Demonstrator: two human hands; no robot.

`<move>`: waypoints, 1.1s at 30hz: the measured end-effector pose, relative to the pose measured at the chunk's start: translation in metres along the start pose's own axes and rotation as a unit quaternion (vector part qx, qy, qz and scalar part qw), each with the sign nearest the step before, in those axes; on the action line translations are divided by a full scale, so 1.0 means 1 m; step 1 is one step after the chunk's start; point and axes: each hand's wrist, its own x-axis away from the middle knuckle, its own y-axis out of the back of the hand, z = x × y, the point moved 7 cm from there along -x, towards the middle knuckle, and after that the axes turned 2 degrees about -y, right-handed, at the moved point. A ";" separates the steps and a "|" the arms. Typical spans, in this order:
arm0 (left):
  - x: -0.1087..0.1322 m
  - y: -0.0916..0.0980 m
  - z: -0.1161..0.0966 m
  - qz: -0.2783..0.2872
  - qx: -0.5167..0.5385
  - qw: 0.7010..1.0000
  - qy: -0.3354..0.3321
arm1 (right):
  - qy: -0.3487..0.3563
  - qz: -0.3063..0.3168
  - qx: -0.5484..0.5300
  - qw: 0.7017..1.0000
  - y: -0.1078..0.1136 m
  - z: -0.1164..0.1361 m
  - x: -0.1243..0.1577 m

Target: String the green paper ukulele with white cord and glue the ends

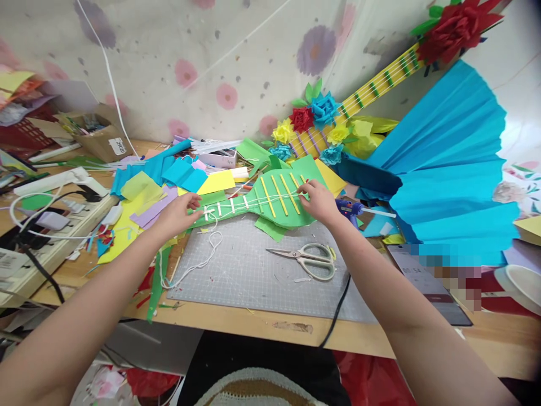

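A green paper guitar [273, 214] lies across the grey cutting mat [245, 270], with yellow strips on its body and short white strips along its neck. Lengths of white string [270, 198] run over it from end to end, and a loose tail curls down onto the mat at the left. At the neck end, my left hand [181, 213] pinches the string between thumb and fingers. My right hand [318, 200] is closed on the string at the body's right side. Scissors [310, 258] lie slightly open on the mat below the guitar.
A purple glue gun [350, 208] sits just right of my right hand. Behind are colored paper scraps [183, 173] and a flower-decorated yellow guitar [376, 84]. A power strip [54, 237] with cables is at left; a phone [422, 276] and blue pleated paper [448, 163] at right.
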 end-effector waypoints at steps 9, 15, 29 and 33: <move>-0.007 -0.014 -0.003 0.023 -0.035 0.999 -0.001 | -0.033 -0.006 0.016 0.999 0.010 -0.013 0.006; 0.007 -0.010 -0.001 0.002 0.166 0.986 0.022 | -0.025 -0.017 0.006 1.000 0.014 -0.011 0.010; 0.023 0.011 0.004 -0.011 0.212 0.977 -0.030 | 0.067 0.002 -0.077 0.995 -0.002 0.063 0.021; 0.030 0.017 0.001 -0.027 0.117 0.990 -0.075 | 0.097 0.020 -0.096 0.990 -0.012 0.091 0.019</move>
